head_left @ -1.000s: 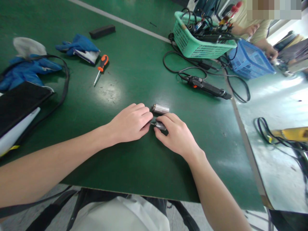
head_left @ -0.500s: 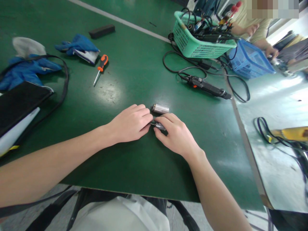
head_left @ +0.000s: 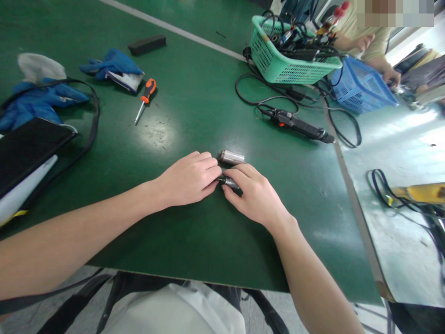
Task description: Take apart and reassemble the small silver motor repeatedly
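My two hands meet in the middle of the green table (head_left: 194,111). My right hand (head_left: 255,195) is closed around a small dark metal cylinder (head_left: 230,182), mostly hidden by its fingers. My left hand (head_left: 189,178) has its fingers pinched together against the left end of that cylinder, where a thin shaft sticks out. A short silver metal sleeve (head_left: 232,157) lies on the table just beyond my fingertips, not touched by either hand.
An orange-handled screwdriver (head_left: 146,96), blue gloves (head_left: 111,64) and a black case (head_left: 28,148) lie left. An electric screwdriver (head_left: 299,126) with its cord, a green basket (head_left: 285,60) and a blue basket (head_left: 361,88) sit far right. Another person's hands (head_left: 391,74) work behind them.
My left fingertips have closed slightly tighter onto the cylinder's end. Otherwise nothing has visibly moved.
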Demonstrator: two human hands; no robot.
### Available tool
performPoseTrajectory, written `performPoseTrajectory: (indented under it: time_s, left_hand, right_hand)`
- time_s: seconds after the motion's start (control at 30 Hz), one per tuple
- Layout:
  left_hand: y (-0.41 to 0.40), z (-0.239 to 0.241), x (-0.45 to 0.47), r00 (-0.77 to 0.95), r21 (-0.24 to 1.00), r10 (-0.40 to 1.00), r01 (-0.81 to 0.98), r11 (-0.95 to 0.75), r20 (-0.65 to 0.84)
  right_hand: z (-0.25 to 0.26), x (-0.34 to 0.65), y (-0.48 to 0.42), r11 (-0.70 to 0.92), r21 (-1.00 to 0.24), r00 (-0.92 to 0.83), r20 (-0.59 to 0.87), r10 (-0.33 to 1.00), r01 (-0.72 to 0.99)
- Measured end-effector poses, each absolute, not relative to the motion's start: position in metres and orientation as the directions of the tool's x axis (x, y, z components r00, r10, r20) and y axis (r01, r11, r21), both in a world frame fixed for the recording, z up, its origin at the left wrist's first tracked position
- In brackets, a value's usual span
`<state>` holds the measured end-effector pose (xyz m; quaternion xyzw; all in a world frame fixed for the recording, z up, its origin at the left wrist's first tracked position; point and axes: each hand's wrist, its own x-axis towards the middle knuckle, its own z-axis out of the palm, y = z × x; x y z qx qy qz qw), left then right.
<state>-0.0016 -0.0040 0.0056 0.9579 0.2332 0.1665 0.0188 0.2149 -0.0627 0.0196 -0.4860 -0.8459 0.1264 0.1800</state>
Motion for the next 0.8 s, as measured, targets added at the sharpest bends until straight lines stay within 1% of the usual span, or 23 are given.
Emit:
performPoseTrajectory:
  time_s: [0.1,0.3,0.37,0.43,0.53,0.63,0.67,0.73,0.8]
  left_hand:
    - [-0.003,0.004,-0.003,0.846,0.108,0.437,0.425,-0.899,0.306]
    - [0.0,0.002,-0.005,0.834,0.142,0.468,0.446,-0.884,0.293]
    - [-0.001,0.001,-0.004,0.841,0.142,0.46,0.438,-0.888,0.286]
    - [-0.002,0.001,-0.004,0.847,0.133,0.456,0.436,-0.89,0.274]
    - [-0.002,0.0,-0.003,0.84,0.139,0.478,0.458,-0.878,0.254]
    - [-0.002,0.0,-0.002,0.831,0.165,0.499,0.472,-0.866,0.244]
    - [-0.002,0.001,-0.002,0.83,0.172,0.501,0.471,-0.865,0.245]
    - [-0.002,0.002,-0.002,0.83,0.183,0.501,0.468,-0.865,0.246]
    - [-0.002,0.002,-0.002,0.831,0.192,0.5,0.464,-0.865,0.244]
  right_hand:
    - [0.025,0.218,-0.063,0.528,-0.375,-0.513,0.146,0.846,0.762]
    - [0.044,0.224,-0.07,0.555,-0.36,-0.591,0.012,0.806,0.75]
    - [0.048,0.229,-0.073,0.54,-0.35,-0.588,-0.04,0.808,0.765]
    - [0.049,0.24,-0.074,0.504,-0.319,-0.549,-0.065,0.833,0.803]
    - [0.044,0.271,-0.068,0.395,-0.211,-0.415,-0.061,0.908,0.894]
    - [0.035,0.316,-0.057,0.174,-0.051,-0.176,-0.043,0.983,0.983]
    - [0.032,0.331,-0.053,0.1,-0.018,-0.101,-0.032,0.994,0.995]
    - [0.027,0.358,-0.047,-0.025,0.006,0.025,0.0,1.0,1.0]
    - [0.025,0.376,-0.044,-0.115,-0.006,0.115,0.023,0.993,0.993]
